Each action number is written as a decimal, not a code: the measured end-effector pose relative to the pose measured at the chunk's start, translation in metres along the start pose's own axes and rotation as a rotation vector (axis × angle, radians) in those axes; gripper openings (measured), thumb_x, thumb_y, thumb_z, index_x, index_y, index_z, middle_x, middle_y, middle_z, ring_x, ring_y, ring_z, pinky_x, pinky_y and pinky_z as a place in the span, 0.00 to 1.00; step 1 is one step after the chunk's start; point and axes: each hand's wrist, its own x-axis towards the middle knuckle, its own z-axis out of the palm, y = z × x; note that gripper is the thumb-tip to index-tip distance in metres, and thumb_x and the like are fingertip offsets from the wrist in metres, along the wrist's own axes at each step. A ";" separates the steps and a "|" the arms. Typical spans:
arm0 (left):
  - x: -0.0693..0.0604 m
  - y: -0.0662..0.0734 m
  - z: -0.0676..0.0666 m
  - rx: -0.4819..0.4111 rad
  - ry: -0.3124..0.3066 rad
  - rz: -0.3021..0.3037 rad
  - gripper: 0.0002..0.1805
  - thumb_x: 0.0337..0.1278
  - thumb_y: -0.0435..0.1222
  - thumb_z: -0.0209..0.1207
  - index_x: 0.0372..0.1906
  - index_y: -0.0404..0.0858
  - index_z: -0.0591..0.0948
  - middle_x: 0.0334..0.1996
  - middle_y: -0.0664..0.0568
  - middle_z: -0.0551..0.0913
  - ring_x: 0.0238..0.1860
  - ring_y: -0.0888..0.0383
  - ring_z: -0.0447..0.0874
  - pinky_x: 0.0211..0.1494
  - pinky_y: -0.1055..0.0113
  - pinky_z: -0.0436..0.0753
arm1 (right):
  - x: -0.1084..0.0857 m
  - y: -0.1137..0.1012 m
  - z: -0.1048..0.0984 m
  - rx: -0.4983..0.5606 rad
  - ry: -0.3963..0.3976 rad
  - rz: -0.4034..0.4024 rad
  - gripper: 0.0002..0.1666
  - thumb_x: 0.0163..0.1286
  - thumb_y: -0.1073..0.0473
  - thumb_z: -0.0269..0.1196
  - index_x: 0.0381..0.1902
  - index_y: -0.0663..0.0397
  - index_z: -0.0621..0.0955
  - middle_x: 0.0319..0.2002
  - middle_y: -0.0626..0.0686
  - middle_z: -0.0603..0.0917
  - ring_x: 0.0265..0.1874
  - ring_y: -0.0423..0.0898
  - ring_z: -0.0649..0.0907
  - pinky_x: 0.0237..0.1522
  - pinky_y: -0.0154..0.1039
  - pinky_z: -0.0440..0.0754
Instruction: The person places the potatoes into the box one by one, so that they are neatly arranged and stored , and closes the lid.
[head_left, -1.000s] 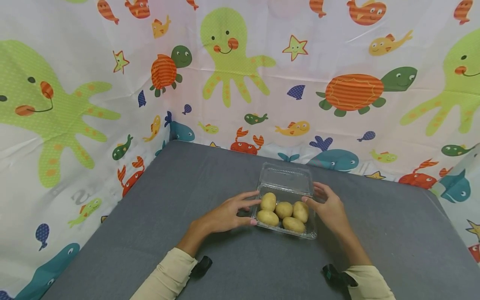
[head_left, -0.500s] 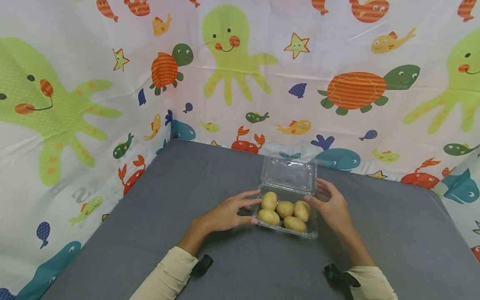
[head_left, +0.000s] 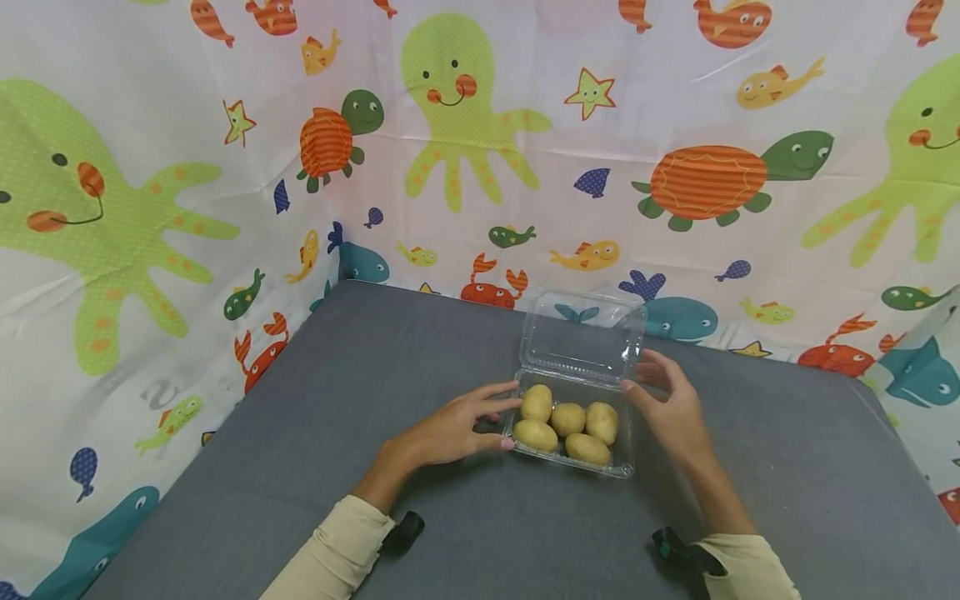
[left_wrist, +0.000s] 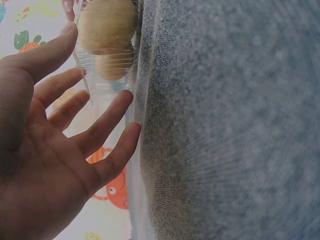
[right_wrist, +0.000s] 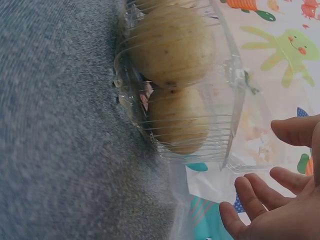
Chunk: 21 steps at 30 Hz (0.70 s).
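A clear plastic clamshell box (head_left: 570,469) stands on the grey table with several yellow potatoes (head_left: 568,420) in its base. Its hinged lid (head_left: 581,333) is tilted up at the back. My left hand (head_left: 450,429) rests against the box's left side, thumb at the front corner, fingers extended; the left wrist view shows this hand (left_wrist: 55,135) with its fingers spread. At the lid's right edge, my right hand (head_left: 671,412) has fingers behind the lid and thumb in front. In the right wrist view the right hand (right_wrist: 285,195) shows a gap between thumb and loosely bent fingers; contact with the lid is unclear.
Grey cloth covers the table (head_left: 337,375). A white curtain (head_left: 525,242) printed with sea animals hangs along the back and sides, close behind the raised lid. Black straps with cameras (head_left: 402,533) sit at both wrists, over cream sleeves.
The box lid has tilted up from leaning low at the back to more upright. My right hand has moved slightly up and away with it; the left hand and potatoes have stayed put.
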 end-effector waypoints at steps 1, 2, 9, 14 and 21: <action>0.000 0.000 0.000 -0.001 0.002 0.001 0.36 0.73 0.49 0.66 0.80 0.46 0.71 0.85 0.55 0.57 0.68 0.51 0.82 0.72 0.47 0.78 | 0.000 0.000 -0.001 0.000 0.005 -0.001 0.41 0.81 0.48 0.63 0.82 0.57 0.63 0.68 0.64 0.77 0.67 0.58 0.77 0.68 0.56 0.74; 0.000 0.001 0.000 -0.002 0.002 -0.002 0.36 0.73 0.49 0.66 0.80 0.46 0.71 0.85 0.56 0.57 0.68 0.51 0.82 0.72 0.47 0.78 | 0.000 0.000 -0.001 0.003 0.009 0.000 0.41 0.81 0.47 0.63 0.82 0.56 0.63 0.68 0.64 0.77 0.67 0.58 0.77 0.68 0.56 0.73; 0.000 0.001 0.001 -0.023 0.004 -0.001 0.36 0.73 0.49 0.66 0.80 0.45 0.71 0.85 0.55 0.57 0.68 0.50 0.81 0.73 0.46 0.77 | -0.002 -0.002 -0.008 0.014 0.014 0.008 0.39 0.84 0.38 0.54 0.83 0.50 0.64 0.67 0.65 0.78 0.66 0.57 0.76 0.69 0.63 0.71; 0.001 0.000 0.001 -0.013 -0.003 0.000 0.36 0.74 0.49 0.66 0.81 0.46 0.70 0.85 0.56 0.56 0.68 0.50 0.81 0.73 0.47 0.77 | -0.001 -0.003 -0.014 -0.003 0.008 -0.007 0.35 0.87 0.39 0.47 0.80 0.51 0.69 0.63 0.64 0.83 0.55 0.34 0.80 0.59 0.33 0.77; 0.001 0.001 0.000 -0.018 -0.007 -0.002 0.36 0.74 0.49 0.66 0.81 0.47 0.70 0.86 0.55 0.56 0.69 0.49 0.81 0.73 0.46 0.77 | 0.000 -0.007 -0.024 -0.034 -0.035 -0.033 0.37 0.89 0.38 0.38 0.73 0.58 0.76 0.61 0.64 0.84 0.56 0.38 0.80 0.57 0.31 0.76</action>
